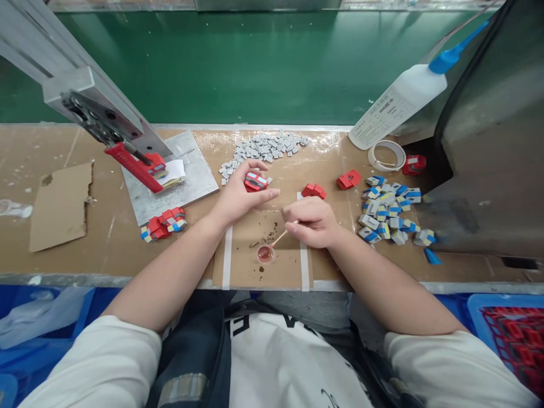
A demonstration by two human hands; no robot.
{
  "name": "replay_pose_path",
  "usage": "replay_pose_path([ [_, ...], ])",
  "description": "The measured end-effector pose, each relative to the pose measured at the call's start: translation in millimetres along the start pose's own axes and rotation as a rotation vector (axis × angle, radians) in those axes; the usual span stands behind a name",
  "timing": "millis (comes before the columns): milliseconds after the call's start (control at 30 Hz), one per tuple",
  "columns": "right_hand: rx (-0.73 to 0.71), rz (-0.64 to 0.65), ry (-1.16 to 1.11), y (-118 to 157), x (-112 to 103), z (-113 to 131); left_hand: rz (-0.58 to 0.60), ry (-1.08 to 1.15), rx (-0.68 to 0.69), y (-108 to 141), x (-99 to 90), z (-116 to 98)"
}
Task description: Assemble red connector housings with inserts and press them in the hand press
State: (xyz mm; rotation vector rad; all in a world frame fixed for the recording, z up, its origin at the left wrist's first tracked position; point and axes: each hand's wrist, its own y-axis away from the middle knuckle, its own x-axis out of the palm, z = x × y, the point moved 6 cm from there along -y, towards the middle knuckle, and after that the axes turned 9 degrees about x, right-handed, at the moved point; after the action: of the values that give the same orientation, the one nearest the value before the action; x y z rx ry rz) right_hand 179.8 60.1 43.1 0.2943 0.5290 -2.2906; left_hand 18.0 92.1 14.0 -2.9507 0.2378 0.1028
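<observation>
My left hand (242,195) is curled around a small red piece (256,182) with a grey and white top, with the thumb stretched to the right. My right hand (312,221) pinches a thin wooden stick (279,238), whose tip dips into a small round dish of reddish-brown liquid (266,254). Dark spots lie on the cardboard around the dish. Beyond my left hand spreads a pile of small grey tiles (267,148). Two more red pieces, one nearer (314,191) and one farther right (349,179), lie beyond my right hand.
A metal press with a red handle (134,167) stands at left over a grey plate (195,170). Red pieces (164,224) lie near it. At right are a white bottle (397,105), a tape roll (386,156), blue-and-white blocks (389,209) and a blue basket (478,306).
</observation>
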Motion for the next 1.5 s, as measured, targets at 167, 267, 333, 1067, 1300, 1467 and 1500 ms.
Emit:
replay_pose_path([
  [167, 0.070, -0.532, -0.246, 6.7, -36.2, -14.2, 0.131, -0.095, 0.028, 1.6, 7.7, 3.4],
  [267, 0.136, -0.715, -0.202, 10.1, -46.8, -16.8, 0.149, -0.293, 0.038, 3.6, 8.6, 1.3],
  [333, 0.182, -0.749, -0.125, 10.1, -49.2, -16.7, 0.158, -0.389, 0.059, 4.7, 9.3, -2.4],
  [1067, 0.176, -0.495, 0.335, -5.4, -34.7, -18.8, 0.249, -0.602, 0.146, 6.4, 19.5, -4.2],
  [1300, 0.214, -0.497, 0.371, -4.5, -35.5, -23.1, 0.255, -0.599, 0.155, 5.4, 19.4, -2.5],
  [1467, 0.048, -0.340, 0.237, -4.1, -29.7, -3.6, 0.199, -0.539, 0.174, 6.0, 15.4, -6.3],
  [1500, 0.000, -0.222, 0.209, -4.3, -22.2, 2.2, 0.159, -0.513, 0.182, 5.3, 13.3, -8.1],
])
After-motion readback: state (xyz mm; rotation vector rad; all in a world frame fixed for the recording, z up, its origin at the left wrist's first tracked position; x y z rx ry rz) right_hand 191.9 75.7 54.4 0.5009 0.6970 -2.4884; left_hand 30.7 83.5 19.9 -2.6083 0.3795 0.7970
